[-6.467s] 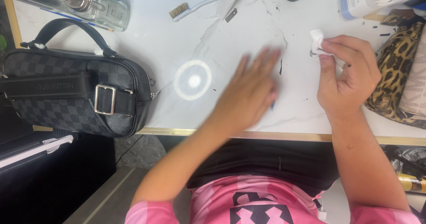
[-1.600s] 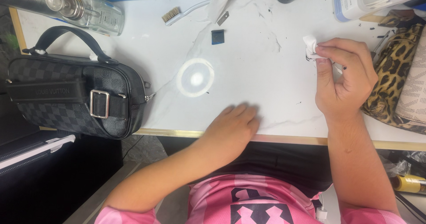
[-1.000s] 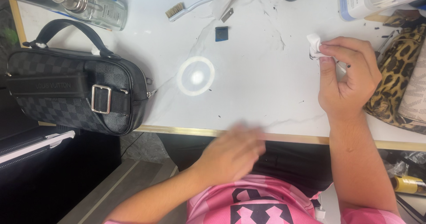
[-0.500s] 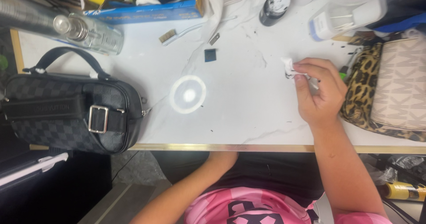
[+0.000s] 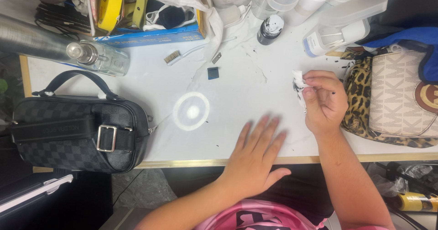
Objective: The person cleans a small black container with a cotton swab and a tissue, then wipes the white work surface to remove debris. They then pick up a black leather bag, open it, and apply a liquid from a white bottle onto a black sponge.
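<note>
White marble-look tabletop (image 5: 255,93), edged in a thin gold strip, fills the view, and it is speckled with small black marks around the middle and toward the back. Nearest me, the person's left hand (image 5: 256,157) lies flat at the front edge, palm down, fingers spread apart and holding nothing; it looks placed there to steady or to brush along the surface. Just to its right and a little farther in, the right hand (image 5: 325,103) is raised off the table with its fingers pinched together on a small wad of white tissue (image 5: 299,80), which shows dark smudges. That grip, thumb against fingertips, suits dabbing at something small. A round spot of lamp light (image 5: 191,111) sits on the bare table to the left of the hands.

At the left edge a black checked handbag (image 5: 77,132) lies on its side, half over the table's rim, strap buckle facing up, apparently set aside out of the working area. On the right a leopard-print bag (image 5: 360,102) sits beside the right hand with a beige patterned bag (image 5: 399,98) lying on top of it.

Farther back, a small dark square piece (image 5: 213,73) lies alone, well apart from both hands. Beyond it are a small brush (image 5: 182,54), a clear glass bottle (image 5: 101,59) on its side, a small black jar (image 5: 270,29), and a blue box (image 5: 150,35) crammed with tape and supplies, all kept within reach along the far side.
</note>
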